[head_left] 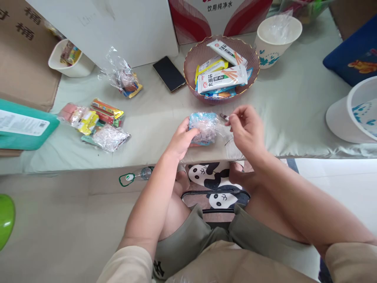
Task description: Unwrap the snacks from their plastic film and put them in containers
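Note:
My left hand [183, 138] grips a clear plastic bag of snacks [203, 127] near the table's front edge, thumb on top of the crinkled film. Blue packaging shows through the film. My right hand [247, 127] is just right of the bag, its thumb and forefinger pinching a small dark and silvery piece [224, 116] too small to name. A thin dark strand [227, 142] lies on the cloth below the right fingers. Behind both hands stands a pink ribbed bowl [191, 84] with a gold rim, holding several snack packets [222, 78].
Several bagged snacks [112, 136] lie at left, another bag [126, 80] behind them. A phone [169, 74] lies left of the bowl. White tubs [277, 39] stand behind right, far right [338, 118] and back left [73, 68]. Boxes [118, 31] line the back.

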### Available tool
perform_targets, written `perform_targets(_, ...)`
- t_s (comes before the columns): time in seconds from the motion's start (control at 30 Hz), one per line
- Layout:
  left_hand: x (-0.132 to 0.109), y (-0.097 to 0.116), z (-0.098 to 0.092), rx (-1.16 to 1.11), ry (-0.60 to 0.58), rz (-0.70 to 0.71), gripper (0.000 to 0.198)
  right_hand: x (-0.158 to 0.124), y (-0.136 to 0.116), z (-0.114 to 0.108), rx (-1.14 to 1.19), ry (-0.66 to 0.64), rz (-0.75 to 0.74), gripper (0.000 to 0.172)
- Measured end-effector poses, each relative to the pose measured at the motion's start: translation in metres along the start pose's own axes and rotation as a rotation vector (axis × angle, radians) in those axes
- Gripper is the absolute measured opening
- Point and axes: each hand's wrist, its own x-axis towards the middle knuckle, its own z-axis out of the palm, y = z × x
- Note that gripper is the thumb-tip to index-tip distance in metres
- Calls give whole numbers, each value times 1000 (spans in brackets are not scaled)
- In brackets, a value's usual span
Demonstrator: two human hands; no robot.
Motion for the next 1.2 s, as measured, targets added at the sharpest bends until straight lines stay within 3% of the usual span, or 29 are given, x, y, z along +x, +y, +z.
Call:
perform_targets(0.07,-1,1,1,-63,8,-4,34,-1,1,-1,-64,83,-117,3)
perform_targets(0.23,-3,3,9,-210,-23,-22,37,-10,4,9,-301,-85,-443,9)
perform_targets(0.33,-3,5,11,-252,-47,-49,40,-13,4,13,-369,16,-551,9)
perform_targets(0.4,-3,7,10,-304,-73,-43,42,-15,1,13,-363,59,-598,9)
perform_targets(0.5,0,9,5,-406,-94,28,48,-17,-6,9,-256,6,-659,15)
perform_targets(0.63,12,2,-4,-452,38,129,34,-20,-10,6,-123,-143,-710,14)
perform_targets(0.77,25,-6,-11,-412,238,216,23,-15,-6,1,-110,-368,-652,9)
perform_targets(0.87,27,-8,-16,-340,292,309,28,-6,-1,-6,-67,-542,-519,12)
perform_targets(0.93,24,-9,-16,-264,265,325,33,0,2,-10,-36,-515,-366,15)
perform_targets(1.0,20,-12,-14,-142,201,310,36,3,3,-11,-19,-403,-224,18)
perform_targets(1.1,15,-18,-8,89,66,283,37,2,0,-8,-4,-343,-154,39)
perform_targets(1.2,12,-21,-4,301,2,301,33,1,-4,-6,-1,-324,-83,16)
